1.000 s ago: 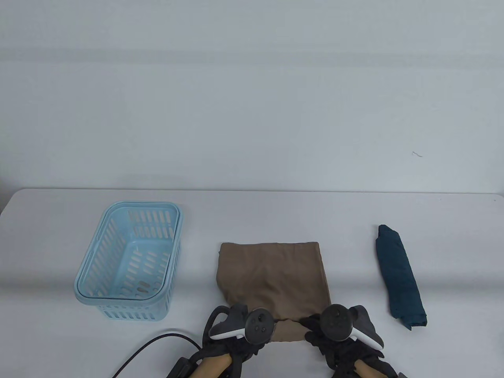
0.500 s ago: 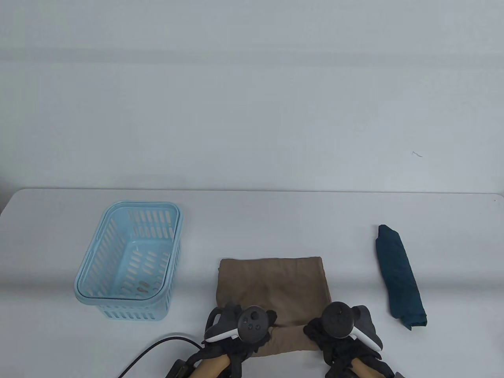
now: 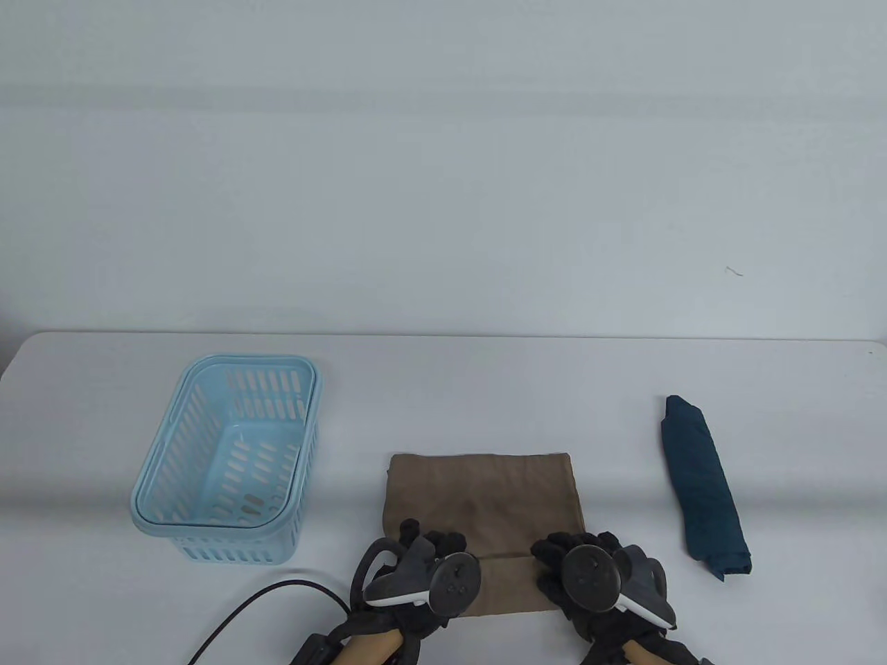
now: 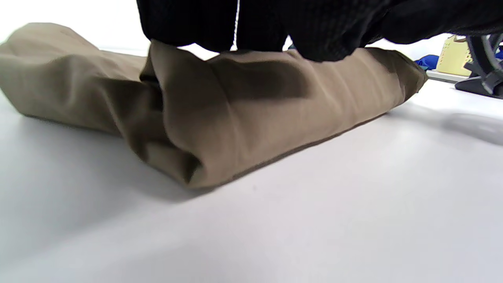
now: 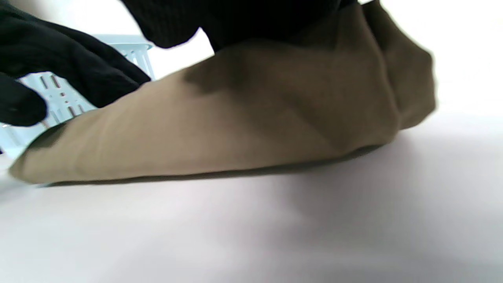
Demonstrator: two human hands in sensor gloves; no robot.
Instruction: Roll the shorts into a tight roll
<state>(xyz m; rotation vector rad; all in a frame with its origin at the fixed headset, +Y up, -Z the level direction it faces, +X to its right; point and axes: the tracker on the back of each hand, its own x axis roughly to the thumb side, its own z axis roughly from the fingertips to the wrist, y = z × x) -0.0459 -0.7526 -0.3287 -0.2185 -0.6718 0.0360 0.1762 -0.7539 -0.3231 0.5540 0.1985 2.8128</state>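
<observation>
The brown shorts (image 3: 481, 499) lie folded flat near the front edge of the table (image 3: 443, 388), about midway along it, with their near hem turned over once into a low first fold. The left hand (image 3: 423, 561) presses down on the left end of that fold and the right hand (image 3: 589, 564) on the right end; both hands lie with fingers spread fairly flat on the cloth, pressing rather than pinching, though the trackers hide most of the palms, so whether any finger is tucked under the fold I cannot tell. The main risk, as I judge it, is a loose or crooked start: if one hand pushes ahead of the other, the roll would run off at an angle and come out cone-shaped. The left wrist view shows the left end of the fold already puffed and wrinkled, so air and slack could stay trapped there and keep the roll from getting tight. The smooth table may also let the whole garment slide away instead of rolling. A blue basket (image 3: 225, 457) stands toward the left edge and a dark teal rolled cloth (image 3: 703, 485) lies toward the right edge, both well apart from the shorts. No brand, label or writing can be read anywhere.
</observation>
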